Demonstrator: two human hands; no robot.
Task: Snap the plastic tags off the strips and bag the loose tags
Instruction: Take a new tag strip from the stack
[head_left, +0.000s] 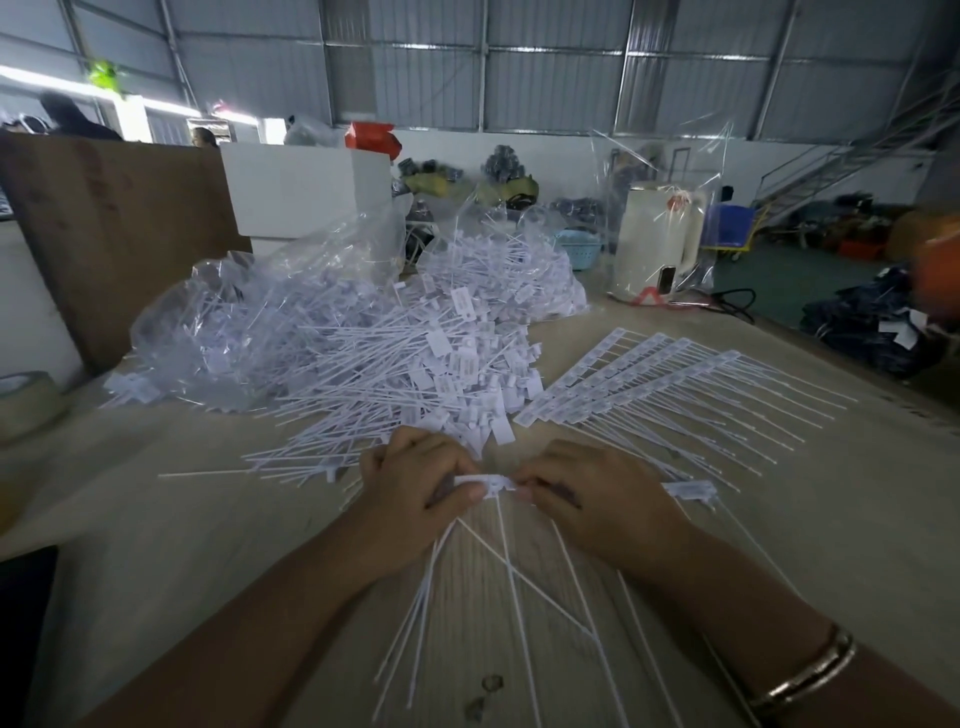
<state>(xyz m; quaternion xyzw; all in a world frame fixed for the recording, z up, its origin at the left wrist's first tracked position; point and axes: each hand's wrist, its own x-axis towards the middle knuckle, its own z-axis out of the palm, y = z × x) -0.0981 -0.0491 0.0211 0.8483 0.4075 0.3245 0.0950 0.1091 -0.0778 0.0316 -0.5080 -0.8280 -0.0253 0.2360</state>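
Both hands grip one white tag strip (488, 482) at the table's near middle. My left hand (415, 493) pinches its left end and my right hand (587, 493) pinches its right end; the long thin tails fan out toward me under my wrists. A big heap of loose white tags (415, 364) lies just beyond my hands. Several whole strips (639, 374) lie side by side to the right of the heap. Behind the heap, clear plastic bags (249, 317) hold more tags.
A tape roll (26, 405) sits at the table's left edge beside a tall brown board (104, 228). A white box (306, 187) and a cream appliance in clear wrap (660, 239) stand at the back. One loose tag piece (691, 488) lies right of my hand.
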